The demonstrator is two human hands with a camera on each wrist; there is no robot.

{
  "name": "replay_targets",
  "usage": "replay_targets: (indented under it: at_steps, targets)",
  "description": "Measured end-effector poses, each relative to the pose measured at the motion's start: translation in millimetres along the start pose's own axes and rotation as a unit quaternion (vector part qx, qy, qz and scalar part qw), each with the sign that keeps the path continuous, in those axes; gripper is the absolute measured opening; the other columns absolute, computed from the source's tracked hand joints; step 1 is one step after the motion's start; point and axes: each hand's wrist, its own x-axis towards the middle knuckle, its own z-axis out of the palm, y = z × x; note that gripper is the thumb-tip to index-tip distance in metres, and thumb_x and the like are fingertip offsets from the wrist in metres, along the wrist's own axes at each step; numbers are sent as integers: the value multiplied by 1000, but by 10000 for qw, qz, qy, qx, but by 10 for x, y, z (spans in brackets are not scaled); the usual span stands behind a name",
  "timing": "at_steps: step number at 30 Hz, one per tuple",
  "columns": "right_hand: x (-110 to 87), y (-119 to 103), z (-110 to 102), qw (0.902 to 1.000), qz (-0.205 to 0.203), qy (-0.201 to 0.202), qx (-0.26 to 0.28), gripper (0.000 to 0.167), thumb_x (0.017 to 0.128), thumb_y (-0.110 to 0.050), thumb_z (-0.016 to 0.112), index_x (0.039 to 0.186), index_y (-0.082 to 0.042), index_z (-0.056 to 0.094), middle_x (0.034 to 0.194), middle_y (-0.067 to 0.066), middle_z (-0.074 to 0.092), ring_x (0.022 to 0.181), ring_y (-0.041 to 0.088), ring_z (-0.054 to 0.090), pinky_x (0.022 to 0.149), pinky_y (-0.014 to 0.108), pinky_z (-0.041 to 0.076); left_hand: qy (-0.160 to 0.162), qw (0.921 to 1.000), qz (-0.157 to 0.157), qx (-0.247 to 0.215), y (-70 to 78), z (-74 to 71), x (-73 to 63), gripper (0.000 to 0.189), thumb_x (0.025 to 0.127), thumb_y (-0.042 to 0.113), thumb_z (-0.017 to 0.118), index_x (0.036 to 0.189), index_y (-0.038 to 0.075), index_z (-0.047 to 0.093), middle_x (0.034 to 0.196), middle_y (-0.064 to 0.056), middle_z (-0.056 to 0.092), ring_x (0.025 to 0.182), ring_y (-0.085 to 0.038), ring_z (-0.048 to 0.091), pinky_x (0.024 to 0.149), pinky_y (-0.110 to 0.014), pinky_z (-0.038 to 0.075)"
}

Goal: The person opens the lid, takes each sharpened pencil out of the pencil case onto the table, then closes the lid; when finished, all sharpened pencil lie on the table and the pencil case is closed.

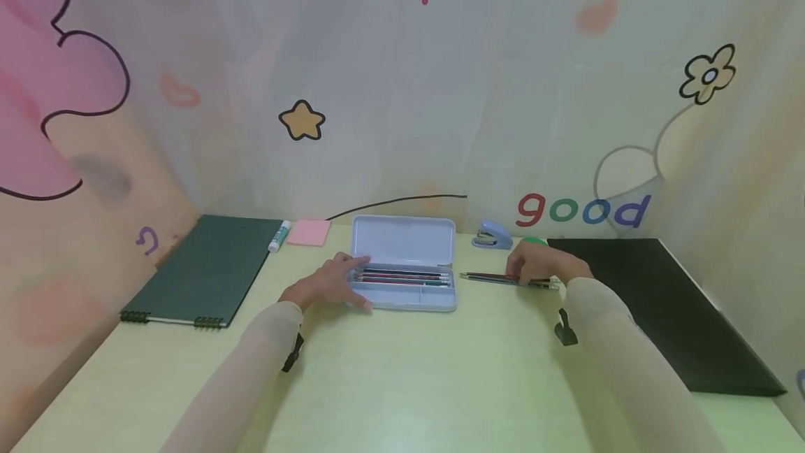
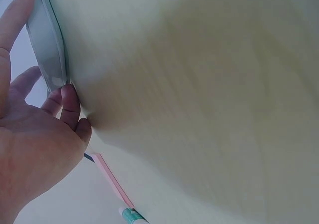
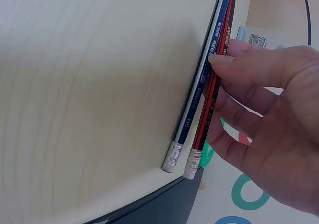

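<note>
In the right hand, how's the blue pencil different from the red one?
The blue pencil carries a white stripe; the red pencil is striped black. In the right wrist view, the red pencil lies nearer the palm of the right hand, the blue pencil farther. Both have silver ferrules and share that hand's grip.

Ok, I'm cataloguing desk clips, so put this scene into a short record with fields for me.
Left hand: holds the left end of the pencil case
Right hand: pinches a blue-and-white pencil and a red-and-black pencil
Case state: lid open, pencils in the back compartment
Left of case: pink note pad, white-and-green tube, dark green notebook
Right of case: stapler, black flat item
</note>
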Motion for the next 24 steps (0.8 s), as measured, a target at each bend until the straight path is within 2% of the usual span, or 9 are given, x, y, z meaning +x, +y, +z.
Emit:
replay_targets:
  at_steps: [6,24]
  targets:
    - [36,35,-7,10000,-15,80,2,19,86,4,70,101,-7,75,100,8,72,91,23,61,94,49,55,-19,10000,-25,23,7,-28,17,103,73,44,87,157,23,32,155,-19,30,138,-39,33,114,-63,32]
    - [15,49,29,9995,43,113,276,23,87,5,68,105,-7,75,106,9,73,96,25,64,95,49,55,-23,10000,21,-61,-14,-4,11,104,73,45,88,158,24,31,154,-19,31,138,-38,33,114,-62,32]
